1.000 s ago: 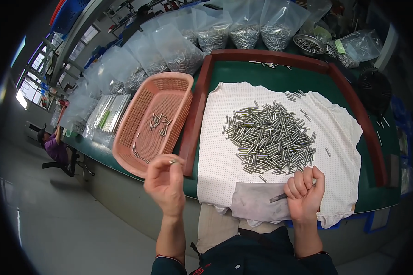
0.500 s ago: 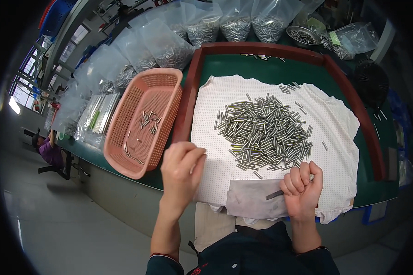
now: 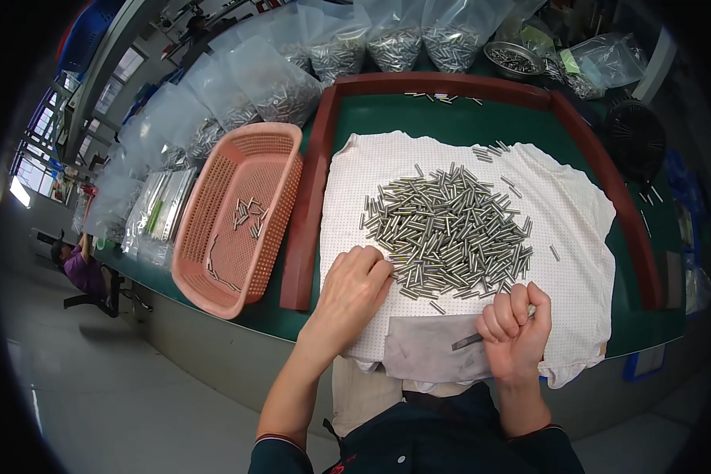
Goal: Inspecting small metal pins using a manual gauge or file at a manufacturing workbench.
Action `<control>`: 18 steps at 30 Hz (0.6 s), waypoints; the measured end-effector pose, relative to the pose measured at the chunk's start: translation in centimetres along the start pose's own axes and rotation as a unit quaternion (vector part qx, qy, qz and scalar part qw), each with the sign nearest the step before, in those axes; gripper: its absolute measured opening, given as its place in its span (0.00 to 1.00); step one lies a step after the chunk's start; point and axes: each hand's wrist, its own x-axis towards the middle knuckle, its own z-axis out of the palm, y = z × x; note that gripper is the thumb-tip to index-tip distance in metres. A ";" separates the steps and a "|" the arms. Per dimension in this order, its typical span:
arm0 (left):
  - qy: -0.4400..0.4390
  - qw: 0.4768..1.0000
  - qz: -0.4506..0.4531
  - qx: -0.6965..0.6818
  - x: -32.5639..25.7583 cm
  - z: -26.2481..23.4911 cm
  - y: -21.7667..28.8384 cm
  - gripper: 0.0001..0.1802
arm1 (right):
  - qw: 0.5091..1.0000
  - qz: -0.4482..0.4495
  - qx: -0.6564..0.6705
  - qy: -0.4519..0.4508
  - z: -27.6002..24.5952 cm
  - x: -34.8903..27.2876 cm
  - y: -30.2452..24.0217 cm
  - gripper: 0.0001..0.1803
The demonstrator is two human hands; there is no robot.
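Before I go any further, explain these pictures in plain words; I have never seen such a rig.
There is no machine here, just a person's two bare hands. The view comes from a fisheye camera worn on the head, looking down; its wide lens bends straight edges.

On the green tabletop, inside a red-brown raised border, lies a white dotted cloth bearing a heap of short silvery metal pins. Left of the border, a pink perforated plastic basket contains a few pins.

The left hand is at the heap's near-left edge; whether it grips a pin is hidden. The right hand holds a dark flat strip.
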 end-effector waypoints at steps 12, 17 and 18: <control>0.060 0.995 0.025 -0.080 1.2 0.8 0.4 0.07 | 1.000 -0.001 0.002 0.011 0.0 0.0 0.0 0.22; 0.045 0.994 0.032 -0.095 1.6 1.3 0.3 0.06 | 1.000 -0.001 0.001 0.008 -0.1 0.0 -0.1 0.22; 0.038 0.995 0.020 -0.086 1.6 1.2 0.3 0.07 | 1.000 0.001 -0.001 0.008 -0.1 0.1 0.0 0.22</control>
